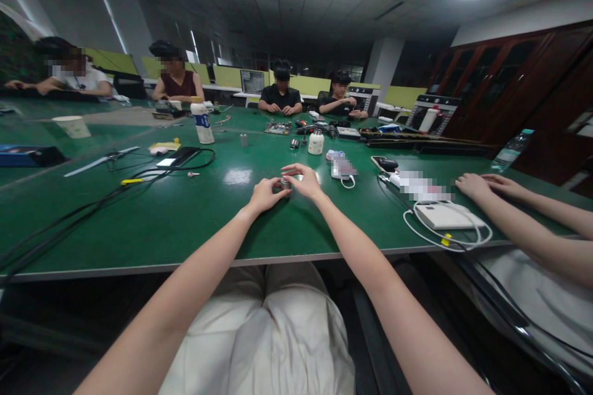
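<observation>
A small silvery metal cylinder [286, 183] stands on the green table [231, 228] in front of me, with a narrower part at its top. My left hand [267, 195] grips it from the left, thumb along the near side. From the right, my right hand [304, 181] curves over it, with thumb and fingertips around its upper part. The fingers partly cover the cylinder, so its exact kind is hard to make out. A similar small metal cylinder [244, 140] stands farther off, to the left of my hands.
Black cables [115, 194] and a key [193, 174] lie on the left. Ahead stand a blue-white bottle [202, 123] and a white jar [315, 142]. On the right are a power bank [343, 166], a white device with a cable [447, 216] and a neighbour's hands [482, 185]. Several people sit opposite.
</observation>
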Motion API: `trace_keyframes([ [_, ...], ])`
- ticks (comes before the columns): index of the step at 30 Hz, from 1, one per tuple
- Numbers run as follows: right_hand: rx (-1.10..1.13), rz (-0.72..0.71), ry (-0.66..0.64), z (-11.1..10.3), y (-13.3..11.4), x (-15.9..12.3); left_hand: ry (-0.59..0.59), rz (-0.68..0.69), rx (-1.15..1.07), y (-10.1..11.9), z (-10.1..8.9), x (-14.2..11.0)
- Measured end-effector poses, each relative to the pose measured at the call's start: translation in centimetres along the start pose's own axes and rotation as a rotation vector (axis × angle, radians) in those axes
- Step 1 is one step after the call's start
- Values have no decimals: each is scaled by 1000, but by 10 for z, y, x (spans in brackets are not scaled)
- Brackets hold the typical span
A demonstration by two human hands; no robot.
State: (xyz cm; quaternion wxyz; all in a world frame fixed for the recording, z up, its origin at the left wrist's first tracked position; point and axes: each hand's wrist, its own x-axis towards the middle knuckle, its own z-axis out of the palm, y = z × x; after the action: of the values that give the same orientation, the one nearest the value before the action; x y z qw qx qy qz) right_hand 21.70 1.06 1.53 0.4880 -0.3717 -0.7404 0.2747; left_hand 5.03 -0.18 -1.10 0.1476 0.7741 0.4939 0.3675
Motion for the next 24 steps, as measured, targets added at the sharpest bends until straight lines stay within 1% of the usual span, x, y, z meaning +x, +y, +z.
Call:
trace_keyframes([
  [2, -27, 6, 29, -3, -1, 0, 1, -5, -1, 0, 0, 0],
  [6, -101, 93, 210, -12, -6, -2, 4, -12, -12, 0, 0, 0],
  [8, -91, 112, 243, -16, -7, -4, 6, -12, -12, 0, -1, 0],
  [10, -63, 87, 195, -16, -6, -6, 1, -6, -3, 0, -1, 0],
  [13, -38, 29, 59, -9, -3, -7, -14, -3, 20, 1, -2, -1],
  [14, -35, 20, 36, -6, -2, -6, -17, -9, 27, 1, -2, -1],
  [16, -20, 26, 50, -2, 0, -4, -21, -20, 34, 1, -2, -1],
  [18, 18, 44, 112, -3, 1, 0, -19, -28, 34, 1, -1, -1],
  [21, 90, 64, 179, -15, 5, 2, -11, -40, 28, 0, -1, -1],
  [23, 90, 81, 141, -27, 10, -1, -13, -46, 22, 0, 0, -1],
  [24, 65, 94, 84, -32, 13, -4, -15, -46, 18, 0, 0, -1],
])
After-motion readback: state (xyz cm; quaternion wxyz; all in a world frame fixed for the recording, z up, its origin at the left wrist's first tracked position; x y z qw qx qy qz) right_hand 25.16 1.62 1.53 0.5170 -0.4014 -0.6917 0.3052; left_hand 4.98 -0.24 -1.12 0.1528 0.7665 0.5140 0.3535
